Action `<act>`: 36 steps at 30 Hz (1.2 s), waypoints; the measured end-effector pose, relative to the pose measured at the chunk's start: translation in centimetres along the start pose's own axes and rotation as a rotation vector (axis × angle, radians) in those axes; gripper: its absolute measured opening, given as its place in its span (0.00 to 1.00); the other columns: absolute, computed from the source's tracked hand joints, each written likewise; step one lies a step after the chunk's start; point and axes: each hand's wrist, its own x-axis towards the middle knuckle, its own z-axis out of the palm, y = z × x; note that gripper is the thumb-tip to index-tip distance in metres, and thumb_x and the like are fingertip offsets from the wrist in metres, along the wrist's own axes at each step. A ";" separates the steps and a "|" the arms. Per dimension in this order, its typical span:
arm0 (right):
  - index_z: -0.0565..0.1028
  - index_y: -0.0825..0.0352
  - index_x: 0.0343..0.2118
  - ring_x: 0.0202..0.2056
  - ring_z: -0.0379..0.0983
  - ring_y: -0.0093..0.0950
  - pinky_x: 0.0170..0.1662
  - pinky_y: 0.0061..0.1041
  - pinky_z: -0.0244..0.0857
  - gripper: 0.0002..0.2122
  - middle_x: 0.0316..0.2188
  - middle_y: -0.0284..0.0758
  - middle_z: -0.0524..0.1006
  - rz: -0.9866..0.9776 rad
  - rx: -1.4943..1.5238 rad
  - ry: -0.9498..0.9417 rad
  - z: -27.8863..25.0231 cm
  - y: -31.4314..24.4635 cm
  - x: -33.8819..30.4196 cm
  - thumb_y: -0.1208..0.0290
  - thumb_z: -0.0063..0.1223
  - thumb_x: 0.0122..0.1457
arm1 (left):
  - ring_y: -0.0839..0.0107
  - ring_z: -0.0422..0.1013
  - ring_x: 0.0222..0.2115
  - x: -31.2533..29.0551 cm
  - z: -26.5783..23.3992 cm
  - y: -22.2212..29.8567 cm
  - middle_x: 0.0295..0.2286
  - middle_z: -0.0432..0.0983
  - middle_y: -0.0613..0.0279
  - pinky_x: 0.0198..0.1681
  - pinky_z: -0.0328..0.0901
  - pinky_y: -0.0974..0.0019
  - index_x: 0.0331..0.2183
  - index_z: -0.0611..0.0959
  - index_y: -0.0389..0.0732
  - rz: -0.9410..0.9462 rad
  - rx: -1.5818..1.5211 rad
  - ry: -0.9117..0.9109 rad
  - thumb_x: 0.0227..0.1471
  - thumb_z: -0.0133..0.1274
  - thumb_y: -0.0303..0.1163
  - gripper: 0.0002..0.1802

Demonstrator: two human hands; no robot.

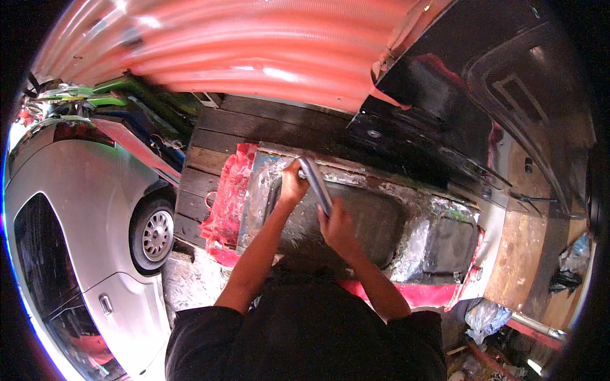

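Black shirt (305, 330) fills the lower edge. Right hand (338, 225) is closed round the near end of a grey bar (316, 185); left hand (293, 181) is at its far end — cannot tell whether gripping or only touching. Bar slants above a scraped panel (368, 222), red cloth (232, 197) showing beneath — silver car (89, 209) at left.

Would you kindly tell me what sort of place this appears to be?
It looks like a makeshift vehicle body workshop, though that is only a guess: a silver car stands on the left, a scuffed panel with recessed dark sections lies in the middle, and red corrugated sheeting rises beyond it.
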 end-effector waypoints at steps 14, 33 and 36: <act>0.67 0.69 0.37 0.17 0.71 0.35 0.21 0.34 0.62 0.14 0.16 0.39 0.70 0.376 0.159 0.091 -2.3 0.8 0.8 0.60 0.46 0.64 | 0.80 0.71 0.27 2.0 -1.3 -2.0 0.26 0.78 0.66 0.32 0.68 0.73 0.34 0.80 0.36 -0.312 -0.327 0.147 0.48 0.62 0.27 0.10; 0.68 0.72 0.41 0.28 0.74 0.52 0.30 0.45 0.65 0.19 0.25 0.53 0.74 0.498 0.181 0.010 -3.6 1.9 -1.7 0.56 0.47 0.63 | 0.76 0.75 0.30 1.3 -0.6 -0.4 0.28 0.80 0.61 0.36 0.69 0.69 0.36 0.80 0.39 -0.141 -0.146 0.049 0.42 0.64 0.24 0.15; 0.67 0.72 0.40 0.25 0.74 0.52 0.29 0.45 0.65 0.19 0.21 0.50 0.74 0.494 0.158 -0.046 -3.6 1.6 -1.7 0.56 0.47 0.63 | 0.73 0.77 0.32 1.0 -0.5 0.4 0.30 0.80 0.59 0.37 0.70 0.69 0.35 0.81 0.39 -0.076 -0.104 0.024 0.41 0.65 0.24 0.15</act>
